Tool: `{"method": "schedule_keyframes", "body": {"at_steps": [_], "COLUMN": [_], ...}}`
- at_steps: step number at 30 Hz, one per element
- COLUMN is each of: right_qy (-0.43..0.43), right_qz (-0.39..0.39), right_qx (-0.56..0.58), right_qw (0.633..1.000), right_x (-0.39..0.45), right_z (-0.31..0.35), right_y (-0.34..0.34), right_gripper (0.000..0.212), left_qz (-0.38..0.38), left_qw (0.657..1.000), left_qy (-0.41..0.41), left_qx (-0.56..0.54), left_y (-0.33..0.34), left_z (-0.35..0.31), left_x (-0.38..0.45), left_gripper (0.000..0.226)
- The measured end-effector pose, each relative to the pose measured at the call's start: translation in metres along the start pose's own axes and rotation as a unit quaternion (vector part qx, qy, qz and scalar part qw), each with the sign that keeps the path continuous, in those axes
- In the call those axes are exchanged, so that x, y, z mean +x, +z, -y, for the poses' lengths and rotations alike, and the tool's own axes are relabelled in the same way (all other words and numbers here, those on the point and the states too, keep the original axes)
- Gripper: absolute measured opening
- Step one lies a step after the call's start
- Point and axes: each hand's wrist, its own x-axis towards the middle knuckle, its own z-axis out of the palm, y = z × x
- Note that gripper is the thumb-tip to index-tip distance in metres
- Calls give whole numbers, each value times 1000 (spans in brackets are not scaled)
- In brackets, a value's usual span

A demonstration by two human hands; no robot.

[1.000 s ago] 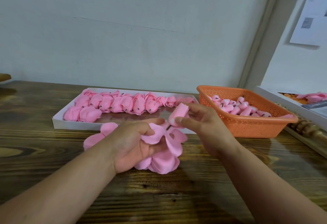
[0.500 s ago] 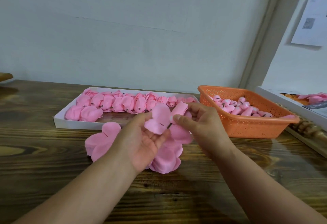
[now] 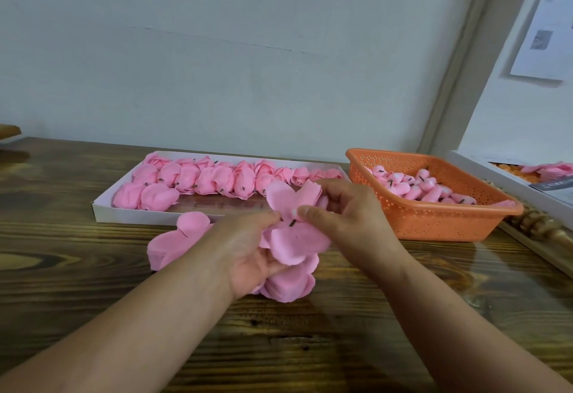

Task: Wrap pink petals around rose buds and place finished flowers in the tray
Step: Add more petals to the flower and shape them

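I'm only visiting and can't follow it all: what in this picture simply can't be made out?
- Head view: the rose bud being wrapped; the petals and right hand cover all but a dark stem tip.
- Head view: the left hand palm side, turned away.
- Head view: the box at the right, cut by the frame edge.
- Head view: print on the wall paper, too small.

Two bare forearms enter from the lower edge of the view, each ending in a bare hand: left hand (image 3: 248, 256), right hand (image 3: 350, 222). No sleeve, glove, ring, watch or bracelet shows on either. The fingernails are short and unpainted. Both wrists are uncovered.
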Motion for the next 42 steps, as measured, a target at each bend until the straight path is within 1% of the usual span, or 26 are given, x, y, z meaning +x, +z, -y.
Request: {"method": "schedule_keyframes", "body": {"at_steps": [2, 5, 8, 10, 11, 13, 14, 17, 19, 21, 23, 25, 27, 28, 29, 30, 31, 33, 34, 35, 36, 39, 42], "right_qy": [-14, -20, -8, 5, 11, 23, 29, 73, 92, 92, 82, 82, 94, 94, 92, 92, 92, 92, 92, 93, 94, 93, 85], "right_qz": [22, 64, 79, 77, 75, 76, 77, 84, 104, 110, 102, 99, 113, 123, 131, 136, 136, 134, 134, 136, 136, 113, 91], "right_qx": [-39, -75, -77, -40, -13, 33, 51, 110, 139, 142, 128, 125, 135, 142, 148, 152, 150, 141, 141, 144, 147, 157, 154], "right_qw": [999, 995, 994, 996, 997, 996, 995, 988, 980, 979, 983, 984, 980, 978, 976, 975, 975, 977, 977, 976, 975, 977, 980], "right_x": [0, -1, -2, -3, -4, -4, -4, -2, -1, -2, -2, -2, -2, -2, -2, -3, -3, -4, -4, -4, -4, -5, -6], "right_z": [1, 0, -1, 0, 0, 1, 2, 2, 4, 4, 3, 3, 2, 2, 2, 3, 3, 3, 3, 3, 3, 3, 2], "right_y": [1, 3, 3, 4, 4, 2, 2, -2, -3, -4, -5, -5, -6, -7, -8, -9, -10, -11, -10, -9, -8, -5, -3], "right_gripper": [8, 11, 11, 6, 9, 13, 14, 18, 20, 21, 24, 36, 47, 44, 35, 25, 20, 20, 22, 23, 25, 29, 35], "left_qz": [8, 31, 51, 45, 42, 40, 37, 30, 36, 51, 62, 63, 58, 58, 63, 71, 80, 83, 78, 73, 70, 58, 53], "left_qw": [1000, 999, 999, 999, 999, 999, 999, 999, 999, 998, 997, 997, 997, 996, 996, 995, 993, 992, 992, 991, 990, 983, 971], "left_qy": [-8, -9, -9, -8, -9, -12, -13, -14, -16, -20, -30, -40, -44, -44, -41, -36, -31, -23, -18, -12, -4, 33, 69], "left_qx": [1, 11, 8, 0, -5, -18, -24, -20, -4, 12, 21, 31, 40, 45, 54, 64, 75, 92, 100, 110, 121, 173, 222], "left_y": [-1, -3, -5, -6, -6, -6, -7, -8, -9, -10, -10, -11, -11, -12, -12, -12, -12, -12, -12, -13, -12, -12, -11], "left_z": [-1, 1, 6, 6, 5, 3, 2, 1, 1, 1, 0, 0, 0, 0, 0, 0, 1, 2, 3, 4, 5, 7, 10], "left_x": [-1, -1, -2, -3, -3, -4, -5, -6, -6, -9, -11, -13, -14, -14, -14, -15, -16, -16, -16, -15, -16, -17, -18], "left_gripper": [8, 20, 11, 8, 10, 23, 25, 16, 15, 17, 26, 28, 23, 21, 20, 22, 27, 44, 49, 49, 44, 21, 20]}}
